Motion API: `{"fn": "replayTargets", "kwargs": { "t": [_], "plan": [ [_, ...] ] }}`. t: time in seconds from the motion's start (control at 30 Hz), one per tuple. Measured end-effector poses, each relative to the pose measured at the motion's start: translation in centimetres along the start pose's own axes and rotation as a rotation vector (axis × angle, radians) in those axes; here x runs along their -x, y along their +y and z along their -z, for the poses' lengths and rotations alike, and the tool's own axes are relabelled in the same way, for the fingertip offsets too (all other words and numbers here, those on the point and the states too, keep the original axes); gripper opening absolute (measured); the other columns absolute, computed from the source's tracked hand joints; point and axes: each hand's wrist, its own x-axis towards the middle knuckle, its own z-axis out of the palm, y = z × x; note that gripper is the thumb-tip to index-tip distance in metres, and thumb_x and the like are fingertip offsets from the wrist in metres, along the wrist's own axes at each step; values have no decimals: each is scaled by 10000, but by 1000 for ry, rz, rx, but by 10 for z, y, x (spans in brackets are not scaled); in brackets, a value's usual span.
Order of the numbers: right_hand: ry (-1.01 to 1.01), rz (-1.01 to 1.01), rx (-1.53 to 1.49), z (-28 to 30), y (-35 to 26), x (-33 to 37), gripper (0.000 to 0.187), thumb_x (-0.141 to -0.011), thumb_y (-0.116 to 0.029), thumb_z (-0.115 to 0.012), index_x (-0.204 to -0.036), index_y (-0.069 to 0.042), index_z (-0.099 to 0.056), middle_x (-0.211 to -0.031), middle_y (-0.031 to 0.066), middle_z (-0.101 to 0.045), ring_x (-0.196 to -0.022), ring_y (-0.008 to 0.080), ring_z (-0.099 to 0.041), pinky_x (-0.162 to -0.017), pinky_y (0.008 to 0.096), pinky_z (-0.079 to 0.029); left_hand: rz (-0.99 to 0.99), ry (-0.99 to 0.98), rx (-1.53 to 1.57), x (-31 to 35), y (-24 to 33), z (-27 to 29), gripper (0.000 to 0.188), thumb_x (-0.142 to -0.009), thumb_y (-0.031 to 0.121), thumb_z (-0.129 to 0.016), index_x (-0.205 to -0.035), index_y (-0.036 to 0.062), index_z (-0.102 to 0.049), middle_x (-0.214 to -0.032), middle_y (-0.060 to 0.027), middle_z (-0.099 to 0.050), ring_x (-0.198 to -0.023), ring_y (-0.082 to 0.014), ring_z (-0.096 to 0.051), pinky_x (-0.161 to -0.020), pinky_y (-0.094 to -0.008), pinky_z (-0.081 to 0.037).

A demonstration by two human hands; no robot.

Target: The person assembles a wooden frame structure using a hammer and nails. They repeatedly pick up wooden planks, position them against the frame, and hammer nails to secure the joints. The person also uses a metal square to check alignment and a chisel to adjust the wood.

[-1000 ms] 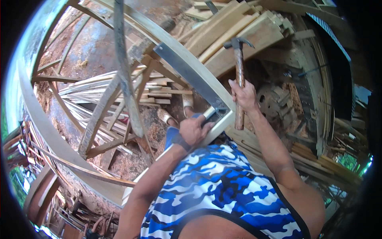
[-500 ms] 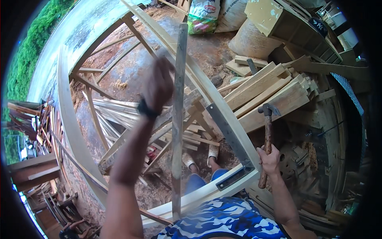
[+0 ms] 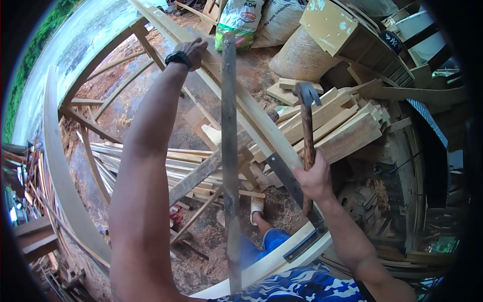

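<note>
My right hand is closed around the brown wooden handle of a claw hammer, whose dark metal head points up and away from me. Farther out on the left, my left hand is curled at the edge of a long pale wooden beam, part of a large timber frame. Dark metal strips with holes lie along the frame's near right corner, just beside the hammer's lower end. A narrow weathered board crosses the middle of the view between my arms.
Stacked lumber lies at right beyond the hammer. Filled sacks and a worn yellowish cabinet stand at the back. A curved wooden rail bounds the left side. Loose wood strips and sawdust cover the ground below.
My left hand has moved outward and leftward to the long beam. My right hand has shifted up and left along the frame with the hammer. The whole view has turned slightly.
</note>
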Motion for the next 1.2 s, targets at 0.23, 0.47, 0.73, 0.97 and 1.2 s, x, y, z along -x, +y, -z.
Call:
{"fn": "replayTargets", "kwargs": {
  "t": [0.23,0.47,0.73,0.97,1.2],
  "plan": [
    [-113,-206,117,-46,-48,-61,480,-695,-197,-815,-983,72,-541,-920,282,-664,-923,433,-666,-843,456,-529,70,56,38,-8,-3,-11,365,-810,101,-652,-1172,112,-609,-1284,-114,-571,-1082,-372,-641,-897,-481,-536],
    [-105,-196,303,-58,-49,-86,435,-721,-192,-697,-1010,103,-562,-969,315,-665,-981,457,-660,-908,464,-523,73,-13,-19,-11,0,2,348,-798,76,-654,-1145,82,-618,-1210,-126,-627,-1076,-362,-651,-875,-468,-548],
    [-109,-180,300,-54,-46,-82,410,-714,-168,-679,-1003,103,-572,-958,315,-666,-973,460,-660,-912,470,-519,47,31,27,-14,-4,-1,345,-735,77,-668,-1079,83,-634,-1135,-131,-658,-1064,-369,-650,-862,-471,-546],
    [-147,-204,279,-53,-43,-86,449,-683,-216,-738,-971,94,-589,-915,295,-674,-907,414,-684,-826,453,-539,-25,94,36,-20,-8,-11,325,-735,117,-686,-1047,65,-613,-1097,-156,-659,-1040,-375,-650,-857,-473,-540],
    [-356,-294,-230,-35,15,-105,510,-717,-216,-880,-1046,61,-605,-889,119,-676,-834,196,-680,-704,335,-573,101,-23,79,-20,-3,-5,300,-815,173,-648,-1098,81,-611,-1178,-142,-650,-1026,-379,-670,-847,-482,-556]
  ]
}}
